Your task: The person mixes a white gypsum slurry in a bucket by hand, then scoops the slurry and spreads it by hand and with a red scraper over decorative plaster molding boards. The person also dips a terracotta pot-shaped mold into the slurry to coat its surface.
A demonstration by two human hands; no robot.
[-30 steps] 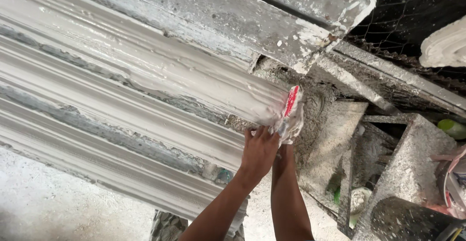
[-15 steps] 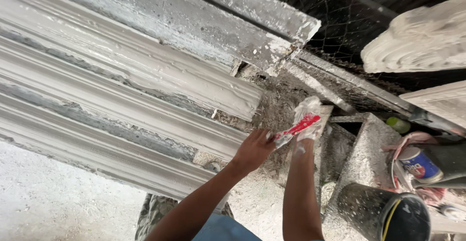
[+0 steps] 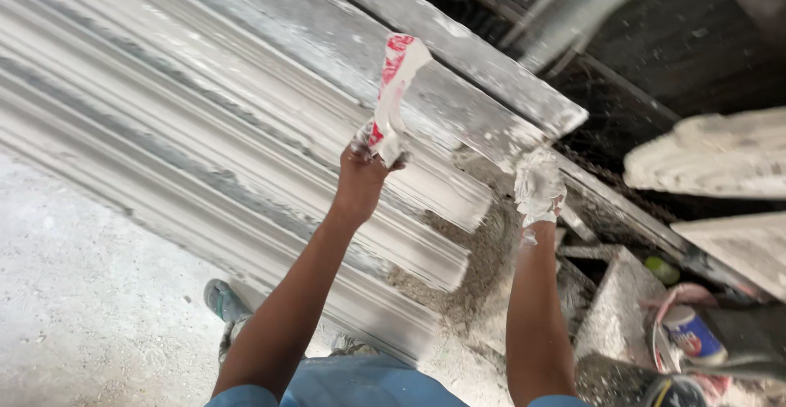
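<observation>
A long white plaster cornice moulding (image 3: 205, 137) with stepped ridges lies across the view on a plaster-caked bench. My left hand (image 3: 362, 171) is raised over its right part and grips a flat red scraper (image 3: 391, 88) smeared with white plaster, blade pointing up. My right hand (image 3: 538, 187) is coated in wet white plaster and hovers just past the moulding's cut end (image 3: 458, 243), near the grey board (image 3: 458, 55) along the bench's far side. Whether it holds anything beyond plaster is unclear.
A pale dusty floor (image 3: 74, 309) lies at the lower left, with my sandalled foot (image 3: 223, 302) on it. More cast plaster pieces (image 3: 712, 157) rest at the right. A small tin (image 3: 689, 333) and concrete blocks (image 3: 614, 317) sit at the lower right.
The view swung left and closer. My left hand lifted the red scraper from the moulding's end up above the moulding. My right hand moved away from it, now seen covered in plaster.
</observation>
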